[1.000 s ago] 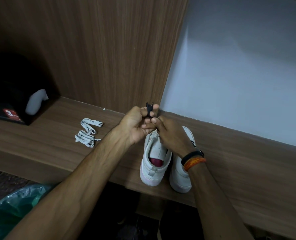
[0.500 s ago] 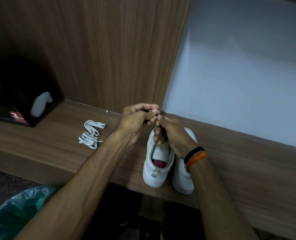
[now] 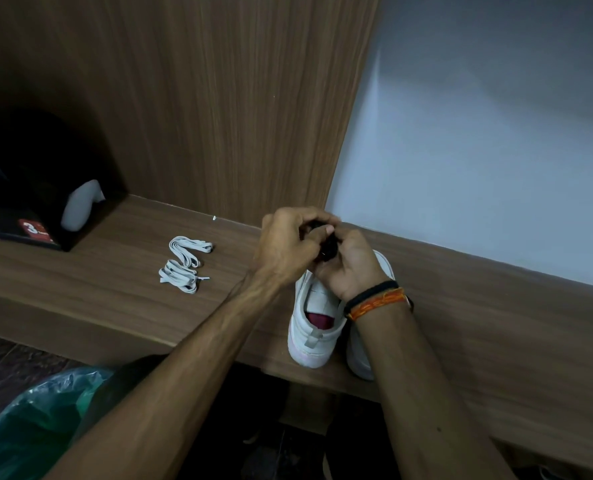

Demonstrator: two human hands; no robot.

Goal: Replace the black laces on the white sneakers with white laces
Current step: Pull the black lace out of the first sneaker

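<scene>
Two white sneakers stand side by side on the wooden shelf [image 3: 495, 323], heels toward me; the left sneaker [image 3: 314, 336] shows a red insole, the right sneaker [image 3: 359, 358] is mostly hidden under my wrist. Above their toes my left hand [image 3: 286, 249] and my right hand [image 3: 352, 268] meet, both closed on a bunched black lace [image 3: 329, 249] held between the fingers. No lace shows on the left sneaker's tongue. A loose bundle of white laces [image 3: 184, 265] lies on the shelf to the left of my hands.
A black box [image 3: 18, 188] with a red label and a white object [image 3: 80, 206] sits at the shelf's far left. A wooden panel and a pale wall rise behind. A bin with a green plastic liner [image 3: 28, 420] stands on the floor at lower left.
My hands stayed above the sneaker toes, working the black lace. It stuck up from my left fingers, then hung by my right hand, and now sits bunched between both hands.
</scene>
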